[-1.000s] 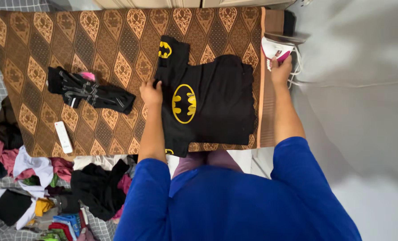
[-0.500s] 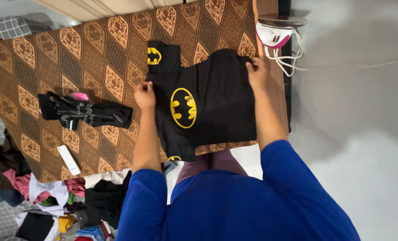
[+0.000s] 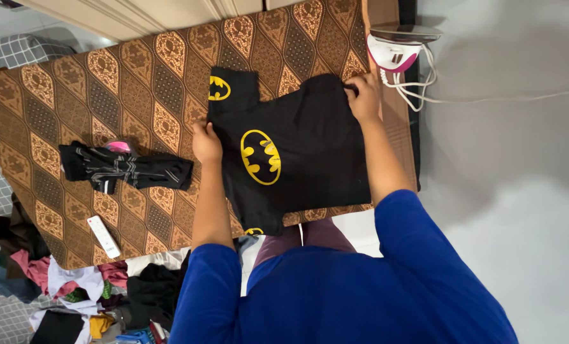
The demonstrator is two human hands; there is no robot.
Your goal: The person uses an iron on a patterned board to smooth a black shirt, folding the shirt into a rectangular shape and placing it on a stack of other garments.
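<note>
Here, at about eight o'clock in the view, a heap of mixed clothes (image 3: pixel 74 299) lies on the floor below the desk (image 3: pixel 55 95), whose top is covered by a brown patterned cloth. Near that lower edge a slim white remote (image 3: pixel 103 236) rests on the cloth. At about nine o'clock a crumpled black garment (image 3: pixel 125 169) with pale lines lies on the desk, a bit of pink showing at its upper side, well apart from the shirt.

Toward the centre, the person's left hand (image 3: pixel 206 143) is clenched on the left edge of the black T-shirt (image 3: pixel 316 153), just below its sleeve. The shirt lies spread flat on the desk, a yellow emblem on its front and a smaller one on the sleeve at twelve o'clock; its lower sleeve hangs slightly over the near edge.

At about one o'clock the right hand (image 3: pixel 363 97) grips the shirt's far right corner, fingers curled over the fabric. Just beyond it, at the desk's right end, a white and pink iron (image 3: pixel 394 52) stands with its cord (image 3: pixel 418 89) looped beside it and trailing off to three o'clock over the grey floor (image 3: pixel 520 191).
</note>
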